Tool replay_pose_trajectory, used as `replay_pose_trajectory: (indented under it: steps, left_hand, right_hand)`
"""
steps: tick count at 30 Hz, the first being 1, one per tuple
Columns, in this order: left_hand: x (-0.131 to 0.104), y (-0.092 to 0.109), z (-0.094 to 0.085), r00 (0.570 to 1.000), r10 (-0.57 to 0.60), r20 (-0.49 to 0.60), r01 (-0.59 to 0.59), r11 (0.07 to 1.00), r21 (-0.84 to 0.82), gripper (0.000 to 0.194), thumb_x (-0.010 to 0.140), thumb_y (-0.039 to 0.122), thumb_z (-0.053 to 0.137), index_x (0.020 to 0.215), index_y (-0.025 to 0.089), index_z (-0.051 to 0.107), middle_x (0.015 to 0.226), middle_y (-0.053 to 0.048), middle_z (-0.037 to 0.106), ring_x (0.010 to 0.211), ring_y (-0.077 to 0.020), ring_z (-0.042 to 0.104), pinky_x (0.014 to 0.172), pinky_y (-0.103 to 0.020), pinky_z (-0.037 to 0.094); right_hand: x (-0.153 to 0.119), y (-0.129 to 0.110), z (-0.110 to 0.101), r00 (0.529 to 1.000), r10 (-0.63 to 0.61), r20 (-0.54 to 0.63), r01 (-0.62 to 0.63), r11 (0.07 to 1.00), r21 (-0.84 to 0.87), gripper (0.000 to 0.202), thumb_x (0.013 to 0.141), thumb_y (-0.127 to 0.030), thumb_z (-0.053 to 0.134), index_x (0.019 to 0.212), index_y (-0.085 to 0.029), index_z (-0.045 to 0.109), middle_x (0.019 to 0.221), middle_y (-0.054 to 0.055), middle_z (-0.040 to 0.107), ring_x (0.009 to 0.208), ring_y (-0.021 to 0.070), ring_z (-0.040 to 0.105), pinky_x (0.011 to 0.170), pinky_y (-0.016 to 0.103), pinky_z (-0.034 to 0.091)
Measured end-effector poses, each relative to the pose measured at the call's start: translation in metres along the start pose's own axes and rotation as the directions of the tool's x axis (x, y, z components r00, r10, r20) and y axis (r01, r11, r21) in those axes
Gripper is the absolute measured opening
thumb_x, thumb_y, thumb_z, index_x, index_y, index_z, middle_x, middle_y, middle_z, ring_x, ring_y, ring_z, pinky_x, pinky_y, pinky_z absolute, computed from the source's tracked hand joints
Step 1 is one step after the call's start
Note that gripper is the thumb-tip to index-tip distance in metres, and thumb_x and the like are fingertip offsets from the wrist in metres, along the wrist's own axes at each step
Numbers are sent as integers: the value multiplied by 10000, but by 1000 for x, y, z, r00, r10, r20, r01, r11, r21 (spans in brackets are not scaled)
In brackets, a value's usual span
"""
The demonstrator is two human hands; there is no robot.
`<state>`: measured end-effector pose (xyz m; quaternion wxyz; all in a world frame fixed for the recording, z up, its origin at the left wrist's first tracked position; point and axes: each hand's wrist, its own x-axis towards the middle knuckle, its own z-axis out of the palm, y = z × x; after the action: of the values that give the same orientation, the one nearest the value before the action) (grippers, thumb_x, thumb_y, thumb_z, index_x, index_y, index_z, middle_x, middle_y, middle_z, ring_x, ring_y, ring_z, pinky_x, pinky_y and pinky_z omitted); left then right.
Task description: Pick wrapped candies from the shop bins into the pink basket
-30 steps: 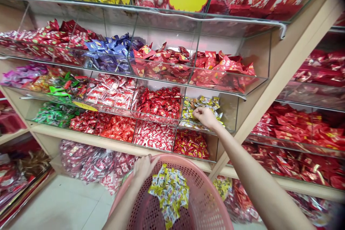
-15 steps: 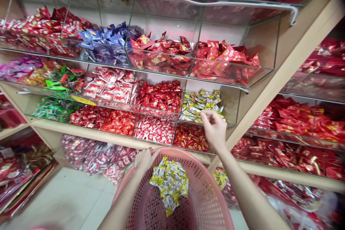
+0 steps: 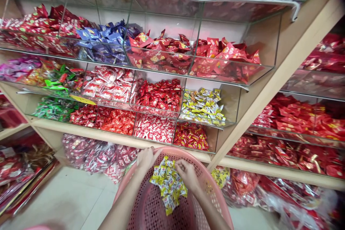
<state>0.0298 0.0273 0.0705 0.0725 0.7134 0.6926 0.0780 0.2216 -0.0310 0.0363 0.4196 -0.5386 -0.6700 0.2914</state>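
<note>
My left hand (image 3: 146, 159) is closed over the far rim of a pink perforated plastic basket (image 3: 212, 190). Inside the basket lies a heap of yellow-and-white wrapped candies (image 3: 169, 187). Over the basket's right half, my right hand (image 3: 187, 173) has its fingers pinched together at the heap's upper right edge; whatever they hold is hidden. Similar yellow-and-white candies (image 3: 203, 106) fill a clear shelf bin above and behind the basket.
Ahead, glass-fronted shelf bins hold red candies (image 3: 160, 95), blue packets (image 3: 106, 41) and green-wrapped sweets (image 3: 55, 107). A slanting wooden post (image 3: 272, 79) divides the shelving. Bagged goods (image 3: 88, 152) sit under the lowest ledge, above the tiled floor (image 3: 81, 194).
My right hand has moved down and left from the shelf bin of yellow-and-white candies to the heap in the basket. My left hand has stayed on the rim.
</note>
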Motion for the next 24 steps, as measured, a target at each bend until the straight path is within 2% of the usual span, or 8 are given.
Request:
replay_pose_trajectory:
  steps: [8, 12, 19, 24]
  left_hand:
    - [1, 1, 4, 999, 23, -23, -22, 1000, 6, 732, 784, 703, 141, 926, 158, 609, 857, -134, 665, 835, -267, 625, 734, -341, 446]
    - [0, 0, 4, 999, 34, -33, -34, 999, 11, 723, 789, 696, 138, 919, 162, 608, 856, -141, 668, 831, -275, 625, 733, -365, 445]
    - [1, 0, 5, 999, 36, -26, -35, 999, 14, 724, 795, 689, 131, 943, 162, 606, 876, -151, 664, 848, -273, 621, 747, -369, 440]
    - [2, 0, 5, 999, 46, -23, -46, 999, 6, 710, 796, 688, 129, 924, 175, 603, 856, -136, 670, 838, -278, 627, 730, -372, 448]
  right_hand:
    - [-12, 10, 0, 999, 9, 53, -1, 988, -156, 204, 794, -257, 414, 639, -182, 523, 538, -22, 509, 500, 120, 451, 494, 212, 298]
    - [-12, 11, -2, 999, 23, 23, -17, 972, -236, 176, 763, -225, 412, 617, -193, 504, 493, -38, 444, 471, 118, 407, 480, 220, 252]
    - [-13, 12, -4, 999, 34, 36, -22, 958, -286, 166, 746, -205, 406, 600, -192, 484, 503, -41, 431, 476, 108, 390, 482, 219, 218]
    - [-15, 17, -1, 994, 55, 94, -27, 961, -274, 171, 743, -208, 406, 599, -178, 492, 518, -39, 437, 504, 98, 389, 489, 205, 213]
